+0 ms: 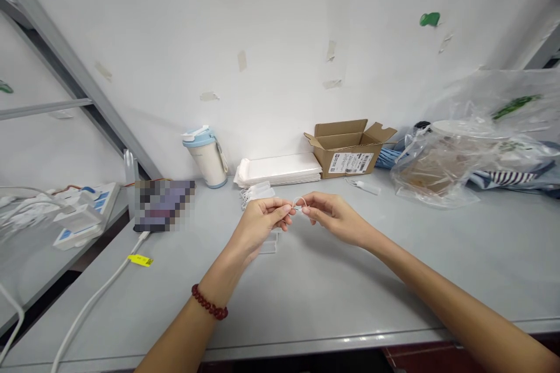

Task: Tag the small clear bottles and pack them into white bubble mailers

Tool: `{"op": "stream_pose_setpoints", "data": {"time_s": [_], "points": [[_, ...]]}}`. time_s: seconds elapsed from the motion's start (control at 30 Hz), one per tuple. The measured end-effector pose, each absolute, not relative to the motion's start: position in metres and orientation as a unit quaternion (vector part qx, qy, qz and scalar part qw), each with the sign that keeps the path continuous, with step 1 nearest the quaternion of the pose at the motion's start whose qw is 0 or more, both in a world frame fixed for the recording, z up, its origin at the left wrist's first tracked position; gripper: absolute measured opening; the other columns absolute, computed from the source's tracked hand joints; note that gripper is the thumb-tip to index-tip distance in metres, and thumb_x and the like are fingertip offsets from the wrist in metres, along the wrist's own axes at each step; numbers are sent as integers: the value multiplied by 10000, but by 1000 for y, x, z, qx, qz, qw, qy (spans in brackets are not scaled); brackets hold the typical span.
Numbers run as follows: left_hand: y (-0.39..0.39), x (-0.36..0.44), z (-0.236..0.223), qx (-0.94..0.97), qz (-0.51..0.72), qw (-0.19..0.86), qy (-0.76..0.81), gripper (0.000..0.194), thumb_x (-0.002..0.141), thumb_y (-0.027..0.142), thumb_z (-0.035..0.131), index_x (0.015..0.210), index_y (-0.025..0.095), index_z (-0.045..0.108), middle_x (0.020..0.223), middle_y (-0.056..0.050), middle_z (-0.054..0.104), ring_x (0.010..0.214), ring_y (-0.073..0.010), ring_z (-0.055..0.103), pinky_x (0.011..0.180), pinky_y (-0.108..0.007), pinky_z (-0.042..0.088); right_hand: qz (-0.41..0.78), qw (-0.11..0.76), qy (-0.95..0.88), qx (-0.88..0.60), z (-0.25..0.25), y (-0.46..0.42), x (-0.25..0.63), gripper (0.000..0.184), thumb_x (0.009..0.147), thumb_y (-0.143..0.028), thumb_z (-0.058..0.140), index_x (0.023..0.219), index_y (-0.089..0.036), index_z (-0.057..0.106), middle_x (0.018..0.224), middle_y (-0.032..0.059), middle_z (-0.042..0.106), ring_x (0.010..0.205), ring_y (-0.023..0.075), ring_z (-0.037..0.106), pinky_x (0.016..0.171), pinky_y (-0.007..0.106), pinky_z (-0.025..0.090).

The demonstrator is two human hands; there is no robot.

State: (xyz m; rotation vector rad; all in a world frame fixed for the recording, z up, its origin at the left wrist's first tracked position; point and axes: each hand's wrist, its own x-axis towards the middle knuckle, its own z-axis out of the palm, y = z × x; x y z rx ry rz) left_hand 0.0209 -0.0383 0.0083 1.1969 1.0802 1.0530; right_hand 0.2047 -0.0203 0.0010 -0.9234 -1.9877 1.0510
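Note:
My left hand (258, 224) is closed in a pinch on a thin white cord (305, 201) above the middle of the table. From the other side my right hand (339, 218) pinches the same cord, which bends in a small loop between the fingertips. Something small and pale sits at the pinch, too small to name. Below my left hand lies a clear plastic piece (268, 244), partly hidden by the wrist. Behind that hand is a small pile of white tags with looped strings (259, 191).
At the back stand a cream tumbler with a blue lid (209, 157), a stack of white envelopes (280, 170) and an opened cardboard box (350, 154). A plastic bag (441, 169) fills the right. Leftward lie a pixelated device (164, 207) with a white cable (102, 291) and a power strip (102, 210).

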Motion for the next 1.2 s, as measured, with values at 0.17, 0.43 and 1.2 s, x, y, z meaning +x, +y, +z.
{"op": "stream_pose_setpoints", "data": {"time_s": [0.17, 0.43, 1.2], "points": [[-38, 20, 8, 518, 445, 567, 460, 175, 722, 274, 693, 779, 109, 700, 678, -35, 630, 583, -85, 528, 570, -219, 444, 402, 345, -764, -368, 3, -22, 204, 259, 867, -388, 488, 940, -169, 607, 839, 32, 625, 626, 102, 512, 609, 261, 441], [-39, 32, 1, 574, 471, 424, 519, 132, 738, 222, 613, 768, 113, 681, 577, -6, 597, 507, -95, 519, 529, -234, 432, 389, 371, -751, -383, -9, -18, 200, 191, 862, -368, 487, 888, -186, 537, 742, -6, 555, 582, 94, 472, 573, 258, 409], [-32, 18, 4, 567, 490, 420, 513, 244, 730, 362, 628, 752, 122, 664, 672, -31, 638, 525, -99, 525, 531, -243, 438, 389, 407, -719, -407, -9, -17, 200, 296, 823, -440, 549, 966, -181, 554, 882, 43, 629, 632, 110, 533, 569, 263, 447]]}}
